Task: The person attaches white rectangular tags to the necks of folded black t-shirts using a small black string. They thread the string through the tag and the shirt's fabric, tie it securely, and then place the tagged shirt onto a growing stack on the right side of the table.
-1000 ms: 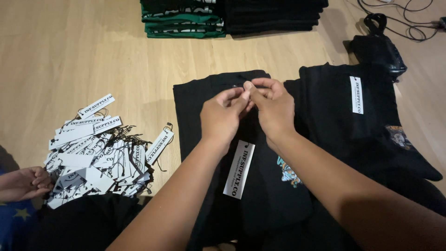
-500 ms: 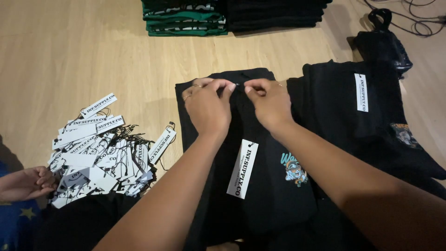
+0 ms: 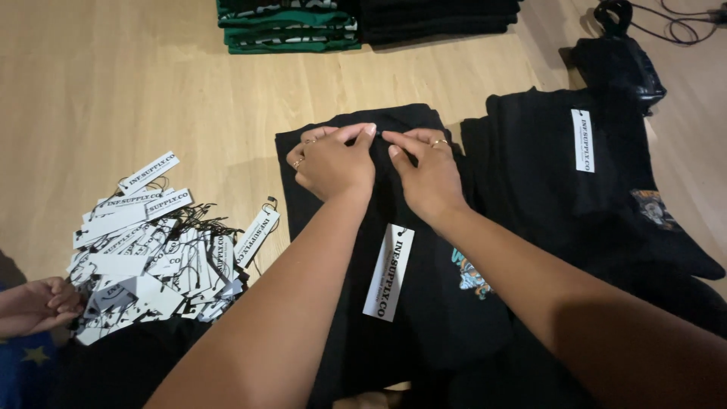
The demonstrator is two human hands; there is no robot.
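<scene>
We see the pale wooden floor (image 3: 113, 83) under everything, and on it a folded black shirt (image 3: 424, 303), which we take as our landmark; a second black shirt (image 3: 530, 174) with a white tag lies just right of it, folded green and black stacks (image 3: 291, 26) well above it. Left of it spreads a heap of white hang tags (image 3: 144, 250), touched by another person's hand (image 3: 34, 303). Our left hand (image 3: 333, 163) and right hand (image 3: 424, 174) meet at its top edge, fingertips narrowly pinched on the cloth, and one white hang tag (image 3: 388, 271) lies on its middle.

surface: light wooden floor (image 3: 113, 91) | centre: folded black T-shirts (image 3: 530, 159) | lower left: white hang tags (image 3: 151, 250) | top: green-black garment stack (image 3: 288, 26) | upper right: black cables (image 3: 666, 23)
</scene>
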